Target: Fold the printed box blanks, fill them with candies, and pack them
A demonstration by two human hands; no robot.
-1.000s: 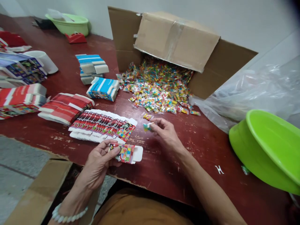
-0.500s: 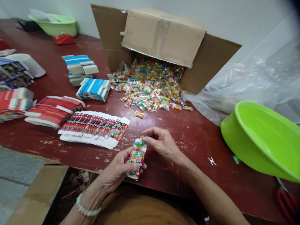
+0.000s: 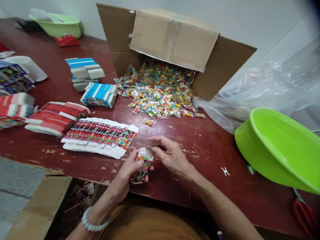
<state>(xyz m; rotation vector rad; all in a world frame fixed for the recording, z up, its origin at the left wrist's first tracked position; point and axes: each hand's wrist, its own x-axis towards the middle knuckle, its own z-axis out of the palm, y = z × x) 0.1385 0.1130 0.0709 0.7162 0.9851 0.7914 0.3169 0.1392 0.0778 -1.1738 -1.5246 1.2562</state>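
My left hand (image 3: 127, 171) is wrapped round a small red printed candy box (image 3: 143, 166), its thumb pressed on the front. The box's top is uncovered, with a white flap (image 3: 145, 152) standing up and a bit of orange and green showing in the opening. Just beside that flap is my right hand (image 3: 171, 154), fingers curved and a little apart, with nothing visible between them. Left of the hands lies a fanned row of flat red cartons (image 3: 100, 135). Beyond them spreads a heap of wrapped candy packets (image 3: 160, 96), with one packet (image 3: 149, 122) lying nearer.
A cardboard box (image 3: 175, 40) lies on its side behind the candy. To the right stand a green basin (image 3: 246, 143), red-handled scissors (image 3: 303, 211) and plastic sheeting (image 3: 270, 86). Blue carton stacks (image 3: 100, 95) and a red tape dispenser (image 3: 66, 40) are at left.
The candy packet that stuck out of the box's top has gone down inside. My left hand has tilted the box and shifted its thumb up. My right fingers have moved slightly off the opening.
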